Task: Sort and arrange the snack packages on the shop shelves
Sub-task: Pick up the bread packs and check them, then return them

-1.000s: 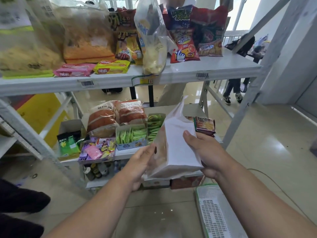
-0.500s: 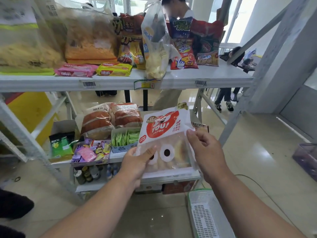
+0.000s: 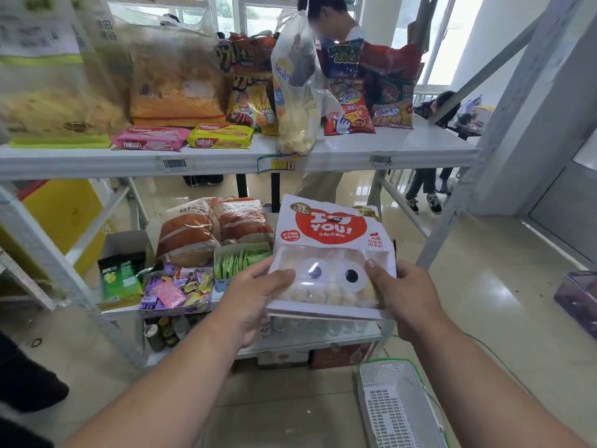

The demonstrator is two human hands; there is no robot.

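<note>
I read "YOU!" on the red heart of the white snack bag [image 3: 332,253], with "33" in its top-left badge. Above it, the pink wafer pack [image 3: 150,138] and yellow wafer pack [image 3: 221,136] each read "nabati".

A white slatted basket with a green rim [image 3: 399,405] is sitting on the glossy tiled floor [image 3: 504,305]. A thin cable [image 3: 504,362] is trailing across the tiles. Beyond the rack, a person in a white top [image 3: 339,27] is standing before bright windows [image 3: 433,37].
</note>
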